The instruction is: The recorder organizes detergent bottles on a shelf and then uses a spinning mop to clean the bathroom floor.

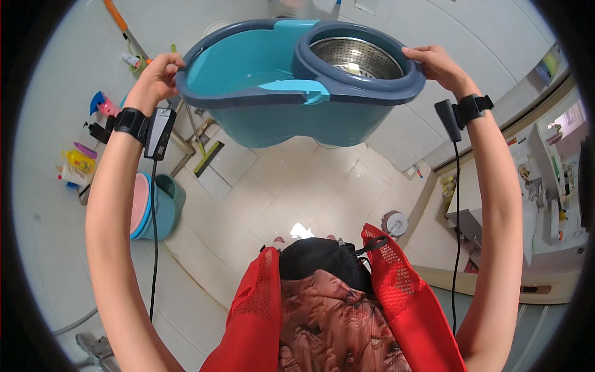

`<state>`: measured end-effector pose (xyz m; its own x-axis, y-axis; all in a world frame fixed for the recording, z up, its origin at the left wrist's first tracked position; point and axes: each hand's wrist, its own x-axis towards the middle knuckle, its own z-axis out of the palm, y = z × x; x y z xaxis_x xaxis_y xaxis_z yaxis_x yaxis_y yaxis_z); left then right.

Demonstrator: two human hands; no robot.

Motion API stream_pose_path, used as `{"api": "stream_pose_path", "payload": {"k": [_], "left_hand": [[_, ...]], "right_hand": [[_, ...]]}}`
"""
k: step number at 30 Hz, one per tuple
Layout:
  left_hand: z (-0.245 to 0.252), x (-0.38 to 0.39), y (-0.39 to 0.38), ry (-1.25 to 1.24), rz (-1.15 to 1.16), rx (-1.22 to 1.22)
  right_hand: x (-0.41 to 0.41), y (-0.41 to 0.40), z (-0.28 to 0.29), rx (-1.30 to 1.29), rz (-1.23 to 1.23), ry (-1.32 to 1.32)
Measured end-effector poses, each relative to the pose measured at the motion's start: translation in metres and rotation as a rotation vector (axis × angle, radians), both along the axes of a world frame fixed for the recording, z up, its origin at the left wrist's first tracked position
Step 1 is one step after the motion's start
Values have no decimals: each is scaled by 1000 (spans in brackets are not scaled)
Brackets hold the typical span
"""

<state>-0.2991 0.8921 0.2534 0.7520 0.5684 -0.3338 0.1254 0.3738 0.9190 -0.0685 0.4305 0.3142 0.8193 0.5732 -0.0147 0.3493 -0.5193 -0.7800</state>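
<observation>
A teal spin-mop bucket (297, 116) with a dark blue rim is held up off the tiled floor in front of me. My left hand (160, 76) grips the left end of its rim. At the opposite end, my right hand (439, 67) holds the rim with the thumb on top, next to the perforated metal spin basket (355, 58). Some clear liquid seems to lie in the bucket's deeper left part. Its light blue handle (297, 86) is folded down along the near rim. The fingers under the rim are partly hidden.
Left on the floor are a blue bucket (158, 209) with a pink basin (139, 204) and a green squeegee (208, 158). Bottles (80, 161) line the left wall. A round mop head (394, 223) lies near the doorway at right. Cables hang from both wrist devices.
</observation>
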Motion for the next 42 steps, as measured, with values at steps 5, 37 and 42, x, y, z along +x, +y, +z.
{"api": "stream_pose_path", "payload": {"k": [5,37,42], "left_hand": [[-4,25,-8,51,-30,-39],[-72,143,-96,131,-360,-39],[-72,173,-115,29,-357,-70]], "right_hand": [[-3,-18,5,-64,-68,-11],[14,-133,-53,-106,-410,194],[33,-152,-55,-85,-419,182]]}}
